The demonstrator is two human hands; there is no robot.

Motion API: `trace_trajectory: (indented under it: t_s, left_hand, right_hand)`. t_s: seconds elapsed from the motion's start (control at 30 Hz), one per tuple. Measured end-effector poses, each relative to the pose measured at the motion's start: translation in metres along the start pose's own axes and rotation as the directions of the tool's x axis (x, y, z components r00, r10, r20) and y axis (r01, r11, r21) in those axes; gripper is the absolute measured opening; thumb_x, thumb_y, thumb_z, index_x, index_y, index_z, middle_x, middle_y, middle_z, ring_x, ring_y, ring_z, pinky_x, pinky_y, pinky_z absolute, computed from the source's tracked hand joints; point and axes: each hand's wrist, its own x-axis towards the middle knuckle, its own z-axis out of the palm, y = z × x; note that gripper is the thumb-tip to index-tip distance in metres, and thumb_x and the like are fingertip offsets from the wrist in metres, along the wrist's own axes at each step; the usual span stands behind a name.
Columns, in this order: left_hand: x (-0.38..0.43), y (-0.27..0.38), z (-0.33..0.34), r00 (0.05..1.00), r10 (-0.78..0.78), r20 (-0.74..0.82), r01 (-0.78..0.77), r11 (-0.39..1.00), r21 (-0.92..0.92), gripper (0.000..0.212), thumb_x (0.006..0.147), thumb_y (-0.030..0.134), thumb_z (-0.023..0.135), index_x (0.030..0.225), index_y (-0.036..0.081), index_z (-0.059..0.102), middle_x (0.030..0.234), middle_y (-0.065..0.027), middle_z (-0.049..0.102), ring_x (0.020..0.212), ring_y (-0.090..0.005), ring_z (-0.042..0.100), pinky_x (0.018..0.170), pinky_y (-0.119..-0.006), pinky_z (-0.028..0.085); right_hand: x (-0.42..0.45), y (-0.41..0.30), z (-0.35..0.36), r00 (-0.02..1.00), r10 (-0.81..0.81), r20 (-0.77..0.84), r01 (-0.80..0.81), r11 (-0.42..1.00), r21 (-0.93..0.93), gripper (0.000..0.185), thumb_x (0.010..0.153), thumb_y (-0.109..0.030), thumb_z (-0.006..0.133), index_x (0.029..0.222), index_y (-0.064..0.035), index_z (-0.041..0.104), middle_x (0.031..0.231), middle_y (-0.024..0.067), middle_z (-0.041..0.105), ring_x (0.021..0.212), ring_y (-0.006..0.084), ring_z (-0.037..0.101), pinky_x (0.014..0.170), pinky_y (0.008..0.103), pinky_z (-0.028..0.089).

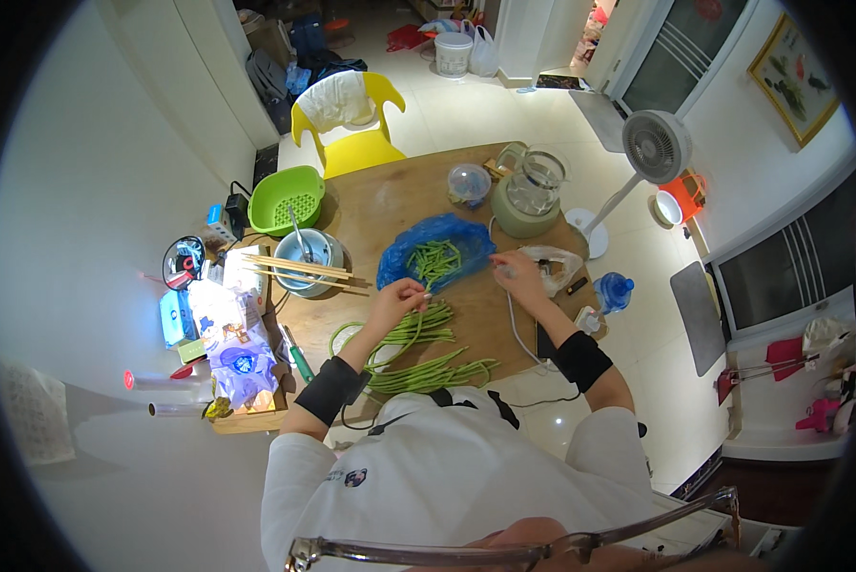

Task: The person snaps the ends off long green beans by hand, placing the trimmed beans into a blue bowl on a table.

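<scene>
My left hand (399, 299) is at the near edge of a blue plastic bag (397, 252), its fingers pinched on a long green bean (418, 326) that trails back towards me. Short cut bean pieces (435, 262) lie in a heap inside the open bag. At the bag's right edge is my right hand (521, 277), fingertips drawn together; whether something small is between them is too small to tell. Long whole beans (428, 373) are spread in bunches on the wooden table (370, 200), just in front of my body.
Left of the bag stand a bowl (333, 252) with chopsticks (306, 267) across it, a green basket (256, 204) and a green-handled peeler (300, 363). A glass kettle (535, 187), a lidded plastic tub (468, 184) and a white cable (517, 329) are to the right.
</scene>
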Motion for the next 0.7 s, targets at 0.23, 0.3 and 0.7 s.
trace_trajectory:
  t_s: [0.23, 0.3, 0.7]
  left_hand:
    - [0.009, 0.022, 0.004, 0.979, -0.153, 0.131, 0.16, 0.986, -0.04, 0.015, 0.087, 0.017, 0.056, 0.085, 0.002, 0.058, 0.071, -0.0024, 0.062, 0.07, -0.008, 0.056, 0.068, -0.021, 0.042]
    - [0.009, 0.025, 0.004, 0.984, -0.124, 0.124, 0.128, 0.992, -0.02, 0.018, 0.086, 0.018, 0.058, 0.084, 0.0, 0.06, 0.072, -0.0045, 0.064, 0.067, -0.0084, 0.058, 0.064, -0.021, 0.043]
    - [-0.005, 0.0, -0.016, 0.944, -0.161, 0.289, 0.203, 0.972, -0.12, 0.021, 0.091, 0.018, 0.051, 0.101, 0.0, 0.057, 0.091, -0.0077, 0.064, 0.089, -0.0123, 0.058, 0.083, -0.025, 0.043]
  right_hand:
    - [0.022, -0.081, 0.028, 0.94, -0.308, 0.147, 0.275, 0.938, 0.209, 0.022, 0.074, -0.018, 0.066, 0.093, -0.0081, 0.063, 0.088, 0.0069, 0.058, 0.087, 0.0259, 0.054, 0.077, 0.0349, 0.043]
    - [0.027, -0.079, 0.032, 0.921, -0.328, 0.211, 0.276, 0.93, 0.243, 0.018, 0.074, -0.017, 0.065, 0.089, -0.0075, 0.063, 0.087, 0.0069, 0.058, 0.085, 0.0256, 0.054, 0.076, 0.0345, 0.043]
    - [0.029, -0.066, 0.032, 0.967, -0.095, 0.236, 0.04, 0.972, 0.231, 0.012, 0.078, -0.014, 0.063, 0.085, -0.0041, 0.062, 0.085, 0.0072, 0.057, 0.083, 0.0229, 0.054, 0.073, 0.0333, 0.043]
